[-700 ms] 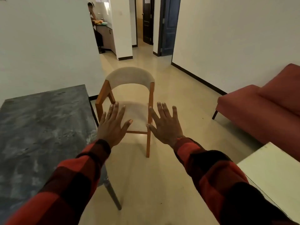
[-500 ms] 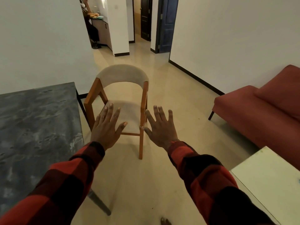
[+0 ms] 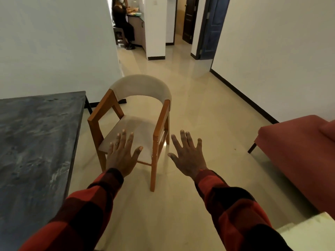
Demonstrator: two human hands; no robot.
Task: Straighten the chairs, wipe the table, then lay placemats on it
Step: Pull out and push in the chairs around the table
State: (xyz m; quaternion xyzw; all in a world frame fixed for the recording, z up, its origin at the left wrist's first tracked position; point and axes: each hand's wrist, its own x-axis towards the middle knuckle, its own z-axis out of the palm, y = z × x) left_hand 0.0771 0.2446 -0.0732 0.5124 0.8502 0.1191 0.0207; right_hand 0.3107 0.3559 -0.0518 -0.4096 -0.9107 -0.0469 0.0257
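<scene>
A wooden chair point(image 3: 141, 91) with a beige curved back and beige seat stands on the floor just right of the dark marbled table point(image 3: 36, 134), its front towards me. My left hand point(image 3: 121, 153) is stretched out flat, fingers apart, in front of the seat's near edge. My right hand point(image 3: 186, 154) is spread the same way, to the right of the chair's front right leg. Neither hand holds anything or grips the chair. No cloth or placemats are in view.
A red sofa point(image 3: 297, 153) lines the right wall. The corner of a pale table point(image 3: 311, 232) shows at the bottom right. A person point(image 3: 123, 20) sits at a counter in the far room. Cream tiled floor runs ahead to a hallway with doors.
The view has swung left and come closer to the chair. Both hands stay spread and empty, now lower against the chair; my right hand has moved off to the right of its front leg.
</scene>
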